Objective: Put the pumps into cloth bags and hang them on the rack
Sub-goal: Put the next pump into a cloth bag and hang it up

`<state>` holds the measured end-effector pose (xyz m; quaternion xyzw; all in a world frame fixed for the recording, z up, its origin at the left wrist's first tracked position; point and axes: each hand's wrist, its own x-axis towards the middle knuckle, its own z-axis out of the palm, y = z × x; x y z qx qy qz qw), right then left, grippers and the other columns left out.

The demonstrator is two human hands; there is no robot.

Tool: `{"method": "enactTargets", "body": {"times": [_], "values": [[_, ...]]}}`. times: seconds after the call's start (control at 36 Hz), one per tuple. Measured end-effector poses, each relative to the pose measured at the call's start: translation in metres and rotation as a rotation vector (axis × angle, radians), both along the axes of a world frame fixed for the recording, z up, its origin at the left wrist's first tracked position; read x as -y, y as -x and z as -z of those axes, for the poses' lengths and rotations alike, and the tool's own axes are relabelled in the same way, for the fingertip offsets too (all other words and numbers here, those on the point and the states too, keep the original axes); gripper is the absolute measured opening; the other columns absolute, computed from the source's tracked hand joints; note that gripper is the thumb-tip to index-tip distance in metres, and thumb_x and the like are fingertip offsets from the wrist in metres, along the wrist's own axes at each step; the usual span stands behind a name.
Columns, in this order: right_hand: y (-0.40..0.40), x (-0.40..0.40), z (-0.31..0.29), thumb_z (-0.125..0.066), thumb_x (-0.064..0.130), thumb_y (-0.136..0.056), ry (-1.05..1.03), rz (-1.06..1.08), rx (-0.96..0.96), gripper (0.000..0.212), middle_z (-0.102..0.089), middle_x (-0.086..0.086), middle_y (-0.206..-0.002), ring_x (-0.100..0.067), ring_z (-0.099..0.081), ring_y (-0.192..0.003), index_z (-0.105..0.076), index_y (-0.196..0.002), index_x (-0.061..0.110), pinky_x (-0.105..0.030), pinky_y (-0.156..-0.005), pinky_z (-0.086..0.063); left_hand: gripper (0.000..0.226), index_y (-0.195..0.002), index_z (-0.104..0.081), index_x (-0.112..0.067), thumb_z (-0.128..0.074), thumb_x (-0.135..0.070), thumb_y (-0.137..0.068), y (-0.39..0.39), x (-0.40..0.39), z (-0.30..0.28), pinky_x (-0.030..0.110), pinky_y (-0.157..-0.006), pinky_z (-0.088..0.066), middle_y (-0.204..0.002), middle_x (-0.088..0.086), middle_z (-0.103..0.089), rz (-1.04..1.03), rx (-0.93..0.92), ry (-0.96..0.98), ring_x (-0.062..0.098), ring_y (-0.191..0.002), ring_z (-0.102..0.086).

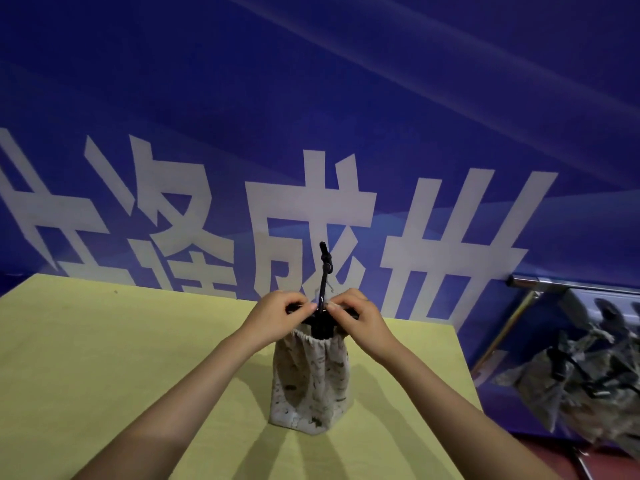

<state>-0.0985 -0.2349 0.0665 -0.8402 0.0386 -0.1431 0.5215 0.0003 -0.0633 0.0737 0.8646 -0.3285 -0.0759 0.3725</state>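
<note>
Both hands meet above a patterned cloth bag [313, 375] standing upright on the yellow worktop [104, 358]. The left hand [277, 315] has its fingers curled, pinching at the gathered mouth of the bag; the right hand [356, 318], just beside it, pinches the same spot from the other side. Between the two hands a black pump [325, 271] rises out of the bag, its thin hose pointing up past the fingertips. Well off to the right of the right hand, more filled bags [588, 382] hang from a metal rack [540, 282].
</note>
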Motion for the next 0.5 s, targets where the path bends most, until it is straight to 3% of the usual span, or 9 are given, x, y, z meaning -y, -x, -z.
{"method": "enactTargets", "body": {"times": [0.08, 0.14, 0.19, 0.28, 0.42, 0.5], "values": [[0.003, 0.001, -0.002, -0.057, 0.020, -0.096, -0.247, 0.140, -0.044, 0.020, -0.059, 0.001, -0.083, -0.010, -0.057, -0.075, -0.069, -0.081, 0.021, -0.018, -0.064, -0.046, 0.027, -0.081, -0.066, -0.025, -0.055, -0.047, -0.093, 0.000, -0.001, 0.006, 0.030, -0.062, -0.042, -0.075, -0.003, -0.065, 0.010, -0.082, 0.048, 0.013, -0.069, -0.060], [0.006, 0.007, -0.007, -0.054, 0.014, -0.095, -0.458, 0.264, -0.060, 0.024, -0.048, 0.002, -0.064, -0.011, -0.040, -0.054, -0.067, -0.075, 0.015, -0.019, -0.048, -0.032, 0.028, -0.082, -0.064, -0.022, -0.053, -0.046, -0.094, 0.001, -0.002, 0.008, 0.027, -0.063, -0.040, -0.076, -0.001, -0.063, 0.001, -0.109, 0.074, 0.014, -0.071, -0.059], [0.009, 0.016, -0.017, -0.051, 0.009, -0.095, -0.623, 0.335, -0.040, 0.025, -0.035, 0.001, -0.056, -0.013, -0.026, -0.050, -0.064, -0.073, 0.010, -0.021, -0.044, -0.023, 0.027, -0.083, -0.063, -0.022, -0.053, -0.044, -0.094, 0.001, -0.003, 0.009, 0.026, -0.066, -0.042, -0.078, -0.005, -0.064, -0.023, -0.137, 0.115, 0.008, -0.074, -0.060], [0.010, 0.021, -0.035, -0.047, 0.007, -0.096, -0.668, 0.296, -0.052, 0.025, -0.037, -0.004, -0.056, -0.016, -0.031, -0.051, -0.067, -0.080, 0.003, -0.025, -0.046, -0.028, 0.025, -0.083, -0.063, -0.021, -0.054, -0.040, -0.095, 0.001, -0.003, 0.008, 0.024, -0.067, -0.041, -0.077, -0.007, -0.063, -0.028, -0.162, 0.143, 0.000, -0.071, -0.057], [0.007, 0.011, -0.062, -0.043, 0.000, -0.096, -0.635, 0.240, -0.122, 0.024, -0.044, -0.002, -0.056, -0.017, -0.041, -0.055, -0.067, -0.097, 0.001, -0.026, -0.055, -0.037, 0.024, -0.080, -0.062, -0.022, -0.054, -0.039, -0.095, 0.005, 0.007, 0.008, 0.027, -0.065, -0.040, -0.077, -0.002, -0.062, 0.078, -0.166, 0.115, 0.015, -0.075, -0.059], [0.008, 0.005, -0.071, -0.043, 0.001, -0.095, -0.676, 0.212, -0.147, 0.025, -0.045, -0.002, -0.058, -0.015, -0.042, -0.056, -0.066, -0.105, -0.004, -0.025, -0.057, -0.039, 0.026, -0.080, -0.061, -0.021, -0.053, -0.041, -0.095, 0.008, 0.015, 0.008, 0.028, -0.064, -0.039, -0.077, 0.000, -0.062, 0.071, -0.152, 0.104, 0.015, -0.073, -0.060]]}}
